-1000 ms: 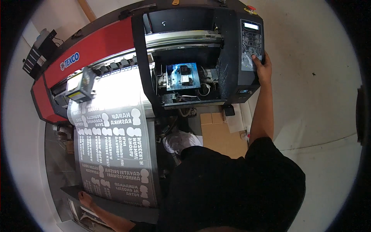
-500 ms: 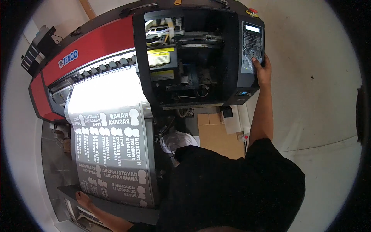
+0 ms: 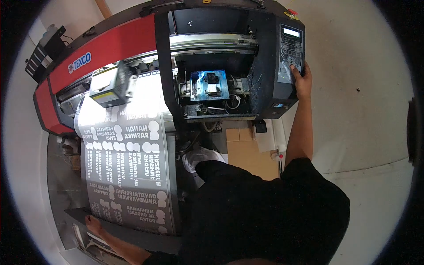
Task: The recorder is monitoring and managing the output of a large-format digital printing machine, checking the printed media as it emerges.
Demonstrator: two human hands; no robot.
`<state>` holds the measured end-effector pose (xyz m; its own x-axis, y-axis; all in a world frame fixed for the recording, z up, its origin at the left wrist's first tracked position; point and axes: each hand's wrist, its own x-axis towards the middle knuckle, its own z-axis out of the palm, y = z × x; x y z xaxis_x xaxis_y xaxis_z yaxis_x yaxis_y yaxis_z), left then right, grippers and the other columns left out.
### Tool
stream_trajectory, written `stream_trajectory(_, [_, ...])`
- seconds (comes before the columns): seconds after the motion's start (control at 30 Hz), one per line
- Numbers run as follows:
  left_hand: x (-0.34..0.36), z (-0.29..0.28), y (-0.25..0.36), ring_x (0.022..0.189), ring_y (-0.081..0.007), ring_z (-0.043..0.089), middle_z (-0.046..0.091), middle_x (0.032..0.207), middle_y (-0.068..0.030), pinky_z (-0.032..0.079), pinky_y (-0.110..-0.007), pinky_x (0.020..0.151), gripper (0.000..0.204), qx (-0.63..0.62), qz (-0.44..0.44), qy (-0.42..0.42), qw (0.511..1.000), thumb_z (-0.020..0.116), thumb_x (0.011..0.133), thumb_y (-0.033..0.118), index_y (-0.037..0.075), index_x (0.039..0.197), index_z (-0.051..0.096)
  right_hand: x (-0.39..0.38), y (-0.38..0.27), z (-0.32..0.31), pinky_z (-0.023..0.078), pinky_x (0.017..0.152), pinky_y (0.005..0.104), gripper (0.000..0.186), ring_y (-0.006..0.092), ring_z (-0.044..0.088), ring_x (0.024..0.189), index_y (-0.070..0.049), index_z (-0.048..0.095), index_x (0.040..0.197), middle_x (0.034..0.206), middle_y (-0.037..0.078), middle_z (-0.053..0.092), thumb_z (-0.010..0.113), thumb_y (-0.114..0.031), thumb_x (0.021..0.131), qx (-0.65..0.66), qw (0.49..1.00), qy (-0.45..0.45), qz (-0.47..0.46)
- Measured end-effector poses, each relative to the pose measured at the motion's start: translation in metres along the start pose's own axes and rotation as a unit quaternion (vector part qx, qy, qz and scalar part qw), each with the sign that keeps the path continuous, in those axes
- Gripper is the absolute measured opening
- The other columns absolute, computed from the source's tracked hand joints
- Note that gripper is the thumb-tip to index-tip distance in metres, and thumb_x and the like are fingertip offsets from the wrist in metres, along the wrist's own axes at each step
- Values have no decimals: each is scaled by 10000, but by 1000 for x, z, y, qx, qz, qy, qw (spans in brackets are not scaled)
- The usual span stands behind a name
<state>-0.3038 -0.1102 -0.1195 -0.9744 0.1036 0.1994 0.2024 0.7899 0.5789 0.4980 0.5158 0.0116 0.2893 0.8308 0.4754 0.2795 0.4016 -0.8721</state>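
Observation:
A wide-format printer with a red cover [image 3: 115,46] stands before me. From it a long sheet of printed film [image 3: 128,176], grey with white lettering and shapes, hangs toward me. The print carriage [image 3: 108,86] is over the film's left part. My right hand [image 3: 302,79] grips the edge of the control panel [image 3: 287,48], thumb on its buttons and the other fingers round the side, partly hidden. At the film's lower left corner, my left hand [image 3: 93,224] is closed beside a dark bar [image 3: 141,237]; what its fingers hold, if anything, is hidden.
The open bay shows a rail [image 3: 212,42] and a blue-lit metal station [image 3: 208,86] with cables. A red emergency button [image 3: 291,12] tops the right end. Brown cardboard [image 3: 247,152] and a white cloth-like bundle [image 3: 198,159] lie below. A black rack [image 3: 44,55] is at far left.
The print carriage has travelled left from the open bay to over the film, exposing the rail and the blue-lit station. Both hands stay in nearly the same places.

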Motion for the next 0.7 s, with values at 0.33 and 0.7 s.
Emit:
stream_trajectory(0.33, [12, -17, 12, 648, -299, 451, 513, 746, -153, 366, -392, 619, 346, -121, 282, 21, 952, 390, 831, 328, 12, 725, 482, 3, 5, -6, 390, 890, 338, 637, 266, 531, 1015, 41, 447, 1202, 1104, 191, 547, 708, -255, 701, -16, 1000, 13, -1])
stream_trajectory(0.7, [-29, -173, 268, 879, -186, 501, 544, 887, -56, 368, -315, 837, 244, -442, 361, 153, 807, 463, 832, 212, 24, 953, 561, -5, -10, -3, 394, 864, 292, 520, 197, 533, 956, 48, 451, 1187, 1060, 137, 563, 669, -131, 750, 3, 1000, 6, -19])
